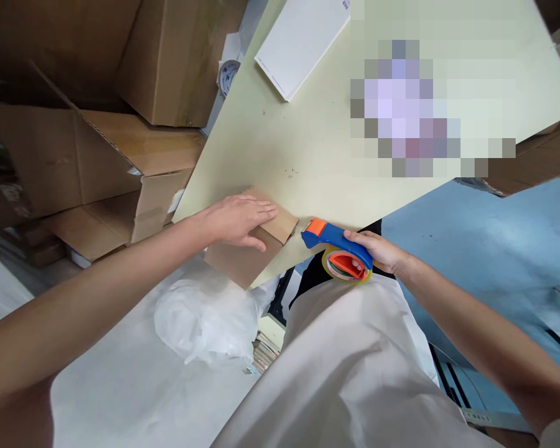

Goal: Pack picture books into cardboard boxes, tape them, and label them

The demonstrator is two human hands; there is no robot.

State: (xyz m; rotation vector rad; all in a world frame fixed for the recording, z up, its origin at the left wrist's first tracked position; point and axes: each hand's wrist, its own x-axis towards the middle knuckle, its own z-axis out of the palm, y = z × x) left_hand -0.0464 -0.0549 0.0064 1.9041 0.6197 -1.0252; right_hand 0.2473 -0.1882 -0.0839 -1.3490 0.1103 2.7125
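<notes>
A small brown cardboard box sits at the near edge of the pale table. Across its top lies my left hand, palm down with the fingers stretched out and the thumb apart. To the right of the box, my right hand grips a blue and orange tape dispenser by its handle. A roll of yellowish tape is mounted in the dispenser. The dispenser's orange head points left toward the box, with a gap between them. Part of the right hand's fingers is hidden behind the handle.
A white flat box lies on the pale table. Large open cartons crowd the left side, near a tape roll. Below the table hangs a white plastic bag. A brown carton stands right; one table area is pixelated.
</notes>
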